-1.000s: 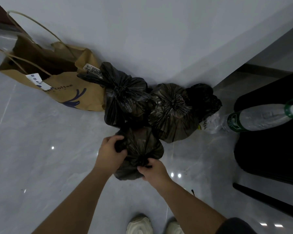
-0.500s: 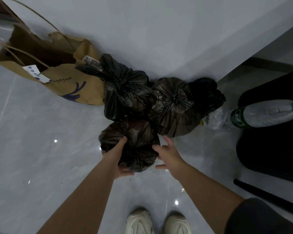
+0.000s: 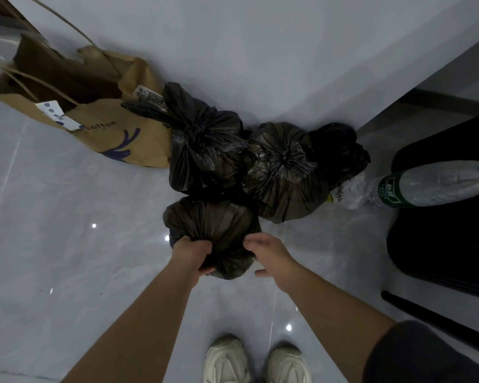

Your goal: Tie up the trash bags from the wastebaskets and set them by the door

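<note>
Subject item: the front trash bag (image 3: pixel 213 225), dark plastic, sits on the grey floor (image 3: pixel 53 230) at centre frame, just below two other bags and touching them.

Left hand (image 3: pixel 191 255): fingers curled over the gathered plastic on the bag's lower left, thumb tucked beneath. This is a firm grip.

Right hand (image 3: pixel 271 255): set against the bag's lower right edge, fingers loosely bent, thumb spread apart below. It is not closed on the plastic.

Other bags: the left trash bag (image 3: pixel 202 145), black, has its neck bunched and loose flaps spreading toward the upper left. The middle trash bag (image 3: pixel 285 172) is gathered to a tight knot on top. The rear trash bag (image 3: pixel 338 150) is partly hidden behind it, so its closure cannot be determined. All stand at the foot of the pale wall (image 3: pixel 260 51).

Surroundings: a brown paper bag (image 3: pixel 116 139) with cord handles stands open at upper left, touching the left trash bag. A clear water bottle (image 3: pixel 432 183) with a green label lies at right, with crumpled clear plastic (image 3: pixel 351 189) just beside it. A pair of pale shoes (image 3: pixel 227 360) shows at the bottom edge.
</note>
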Tool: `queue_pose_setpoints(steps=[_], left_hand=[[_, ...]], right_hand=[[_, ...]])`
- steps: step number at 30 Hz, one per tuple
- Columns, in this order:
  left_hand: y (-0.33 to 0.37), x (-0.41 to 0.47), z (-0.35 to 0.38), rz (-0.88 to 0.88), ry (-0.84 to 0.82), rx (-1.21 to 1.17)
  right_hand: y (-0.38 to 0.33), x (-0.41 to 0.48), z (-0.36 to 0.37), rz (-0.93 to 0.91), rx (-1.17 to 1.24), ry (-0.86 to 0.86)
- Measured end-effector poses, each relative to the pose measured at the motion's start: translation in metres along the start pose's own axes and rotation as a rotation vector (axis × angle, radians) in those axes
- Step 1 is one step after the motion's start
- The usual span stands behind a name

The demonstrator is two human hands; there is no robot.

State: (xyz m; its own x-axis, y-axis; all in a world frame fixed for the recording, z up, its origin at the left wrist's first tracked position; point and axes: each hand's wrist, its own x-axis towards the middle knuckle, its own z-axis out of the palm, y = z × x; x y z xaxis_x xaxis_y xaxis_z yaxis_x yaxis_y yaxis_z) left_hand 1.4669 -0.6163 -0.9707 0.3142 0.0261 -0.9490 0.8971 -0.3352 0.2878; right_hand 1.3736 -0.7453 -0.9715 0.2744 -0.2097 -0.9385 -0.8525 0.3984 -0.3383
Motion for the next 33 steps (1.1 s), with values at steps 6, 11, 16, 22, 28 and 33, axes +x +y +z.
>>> queue_pose_setpoints(steps=[6, 11, 16, 22, 28, 33], left_hand=[[0.007, -0.003, -0.018, 0.087, 0.065, -0.118], [-0.001, -0.008, -0.016, 0.235, 0.039, -0.075], [-0.002, 0.006, 0.006, 0.27, -0.002, -0.027], [0.005, 0.001, 0.002, 0.196, -0.104, -0.109], [0.019, -0.044, -0.012, 0.137, -0.098, 0.086], [0.031, -0.122, -0.02, 0.274, -0.087, 0.373]], right_hand=[[-0.038, -0.004, -0.045, -0.516, -0.319, 0.644], [-0.075, 0.003, -0.063, -0.64, -0.743, 0.557], [-0.065, 0.018, -0.062, -0.486, -0.927, 0.364], [-0.059, 0.007, -0.063, -0.506, -0.947, 0.363], [-0.056, -0.044, -0.056, -0.491, -0.922, 0.307], [-0.062, -0.114, -0.044, -0.474, -0.868, 0.264]])
